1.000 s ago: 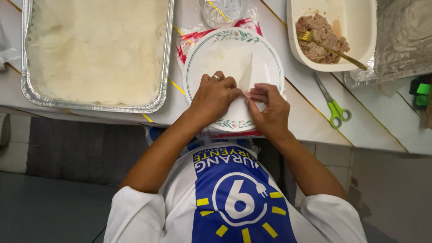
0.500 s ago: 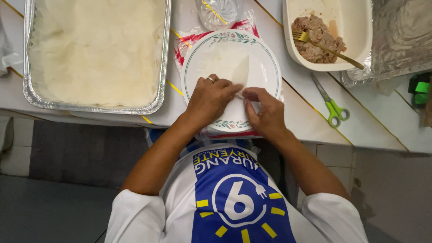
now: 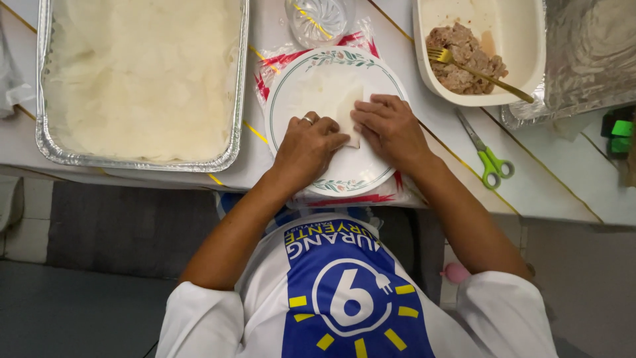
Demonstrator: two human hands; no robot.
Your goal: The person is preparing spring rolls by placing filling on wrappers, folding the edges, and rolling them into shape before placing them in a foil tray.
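Your left hand (image 3: pixel 310 147) and right hand (image 3: pixel 391 126) are now lying side by side on the white plate (image 3: pixel 298 86) at centre frame, where half a second ago they were working nearer its lower rim. The thin wrapper (image 3: pixel 348 109), previously showing as a longer pale strip above your fingers, is now mostly covered, which suggests the fold is tightening.

Both hands are pressing down with fingers curled together; the left fingertips are touching the wrapper's lower edge, and the right fingers are lying flat over its right side.

The plate is sitting on a clear plastic package with red stripes (image 3: pixel 278 59), which is showing at the plate's upper left and lower edge. A foil tray of pale sheets (image 3: pixel 139 73) is filling the upper left. A cream container of minced filling (image 3: pixel 503 40), with a gold fork (image 3: pixel 477 69) in it, is occupying the upper right. Green-handled scissors (image 3: pixel 487 149) are lying to the right of your right hand.
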